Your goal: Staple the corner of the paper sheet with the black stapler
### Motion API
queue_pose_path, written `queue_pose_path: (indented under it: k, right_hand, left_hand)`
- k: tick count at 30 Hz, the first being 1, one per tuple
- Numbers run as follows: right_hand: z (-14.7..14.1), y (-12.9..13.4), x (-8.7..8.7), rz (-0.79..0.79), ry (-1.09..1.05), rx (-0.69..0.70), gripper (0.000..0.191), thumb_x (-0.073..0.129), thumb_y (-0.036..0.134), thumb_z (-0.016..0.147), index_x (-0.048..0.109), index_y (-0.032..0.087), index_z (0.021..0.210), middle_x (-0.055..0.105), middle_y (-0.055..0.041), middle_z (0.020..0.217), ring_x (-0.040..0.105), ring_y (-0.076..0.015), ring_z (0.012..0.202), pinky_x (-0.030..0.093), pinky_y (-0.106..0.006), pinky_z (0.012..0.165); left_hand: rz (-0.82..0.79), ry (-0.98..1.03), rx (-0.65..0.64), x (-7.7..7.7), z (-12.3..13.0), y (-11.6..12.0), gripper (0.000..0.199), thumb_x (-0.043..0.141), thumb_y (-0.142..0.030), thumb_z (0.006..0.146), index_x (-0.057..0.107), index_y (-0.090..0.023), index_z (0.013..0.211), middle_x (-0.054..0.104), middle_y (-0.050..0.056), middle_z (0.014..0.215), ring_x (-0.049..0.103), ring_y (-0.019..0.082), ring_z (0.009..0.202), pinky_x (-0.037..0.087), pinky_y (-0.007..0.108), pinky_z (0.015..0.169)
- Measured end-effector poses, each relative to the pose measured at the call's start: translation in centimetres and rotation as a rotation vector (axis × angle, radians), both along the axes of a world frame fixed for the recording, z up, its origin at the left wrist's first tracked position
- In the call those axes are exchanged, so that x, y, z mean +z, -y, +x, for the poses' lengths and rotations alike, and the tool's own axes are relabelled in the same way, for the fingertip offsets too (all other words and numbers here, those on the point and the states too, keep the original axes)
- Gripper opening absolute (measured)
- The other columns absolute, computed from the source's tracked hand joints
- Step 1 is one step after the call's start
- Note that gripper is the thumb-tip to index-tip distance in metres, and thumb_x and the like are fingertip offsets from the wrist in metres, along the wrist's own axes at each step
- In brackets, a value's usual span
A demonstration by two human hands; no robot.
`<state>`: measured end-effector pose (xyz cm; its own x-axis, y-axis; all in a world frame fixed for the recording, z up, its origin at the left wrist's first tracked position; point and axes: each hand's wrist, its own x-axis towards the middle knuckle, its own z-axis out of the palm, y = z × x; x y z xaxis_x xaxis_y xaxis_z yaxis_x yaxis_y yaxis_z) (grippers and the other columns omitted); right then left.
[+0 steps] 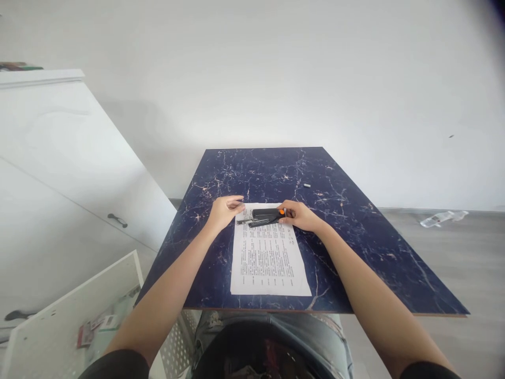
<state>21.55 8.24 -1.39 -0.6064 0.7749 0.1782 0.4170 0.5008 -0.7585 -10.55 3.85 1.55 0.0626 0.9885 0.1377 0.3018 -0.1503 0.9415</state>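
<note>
A black stapler [266, 213] with an orange spot at its hinge end lies on its side over the upper part of a printed sheet of paper [272, 263]. Its top and base are spread apart, and a thin metal part sticks out toward the left. My right hand [298, 215] grips the hinge end with thumb and fingers. Just left of the stapler, my left hand [224, 213] is held with fingers apart at the paper's upper left corner, holding nothing that I can see. A small light-coloured staple strip [306, 185] sits beyond my right hand.
The dark blue marbled table [252, 173] stands against a white wall. To the left are a white cabinet [79, 158] and an open drawer [79, 295] with items inside. A clear plastic package [442, 218] lies on the floor at right.
</note>
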Motion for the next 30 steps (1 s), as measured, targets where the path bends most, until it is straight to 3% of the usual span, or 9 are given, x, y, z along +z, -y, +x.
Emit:
queue_pose_path:
  k: [7,10,15,30]
  right_hand:
    - [0.0,0.0,-0.1,0.001,0.008,0.004,0.033,0.074,0.046,0.081,0.07,0.023,0.104,0.062,-0.0043,0.096,0.053,-0.0143,0.067,0.045,-0.029,0.062]
    - [0.0,0.1,0.0,0.0,0.002,0.008,0.032,0.074,0.044,0.081,0.069,0.023,0.105,0.062,-0.0042,0.096,0.054,-0.0146,0.068,0.045,-0.029,0.062]
    - [-0.1,0.3,0.3,-0.002,0.003,0.008,0.032,0.074,0.045,0.081,0.07,0.023,0.103,0.062,-0.0043,0.095,0.054,-0.0149,0.068,0.046,-0.031,0.064]
    - [-0.1,0.2,0.2,-0.009,0.001,0.002,0.032,0.074,0.044,0.08,0.071,0.023,0.104,0.062,-0.0052,0.096,0.054,-0.0151,0.067,0.045,-0.03,0.063]
  left_hand:
    - [0.102,-0.414,-0.155,0.2,1.0,2.2,0.018,0.078,-0.025,0.079,0.082,-0.026,0.097,0.079,0.006,0.097,0.075,0.025,0.089,0.057,0.041,0.09]
    - [0.103,-0.518,-0.144,0.2,1.8,2.4,0.017,0.076,-0.02,0.08,0.083,-0.027,0.094,0.08,0.005,0.092,0.075,0.025,0.085,0.056,0.04,0.087]
    - [0.111,-0.538,-0.149,0.1,2.0,2.5,0.018,0.075,-0.019,0.081,0.083,-0.028,0.095,0.08,0.004,0.088,0.074,0.024,0.079,0.056,0.038,0.083]
    - [0.068,-0.556,-0.12,-0.4,1.8,2.3,0.021,0.08,-0.022,0.076,0.082,-0.026,0.097,0.08,0.007,0.093,0.075,0.026,0.087,0.057,0.041,0.086]
